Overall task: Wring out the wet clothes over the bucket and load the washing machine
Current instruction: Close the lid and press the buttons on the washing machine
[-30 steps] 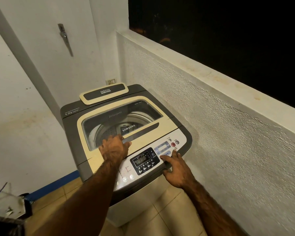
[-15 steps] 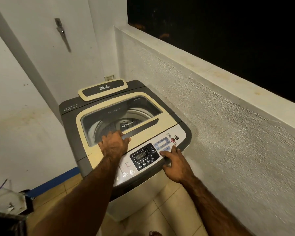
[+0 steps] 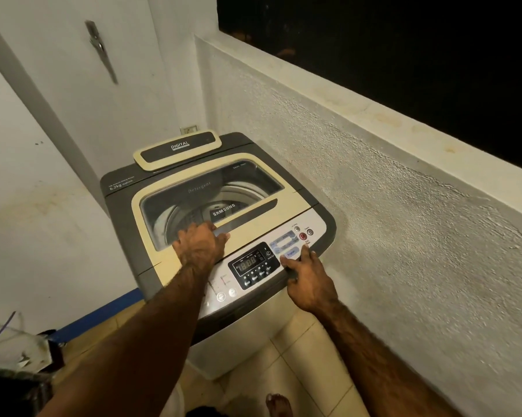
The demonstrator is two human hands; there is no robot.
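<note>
Atop the washing machine [image 3: 119, 191], left grip [image 3: 201, 246] holds lid [image 3: 255, 233], right grip [image 3: 309, 281] touches panel [image 3: 317, 223].

A: You're on a floor [image 3: 308, 371] of pale tiles, and your washing machine [image 3: 262, 233] stands directly on it, at the far end.
B: Close beside the rough wall [image 3: 404, 236] on the right, yes.
A: Your bare foot [image 3: 279, 404] rests on the near tiles.
B: And a blue strip [image 3: 100, 319] runs along the floor's left edge.

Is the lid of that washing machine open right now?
No, the lid lies flat and closed on the washing machine, with the left hand gripping its handle.
</note>
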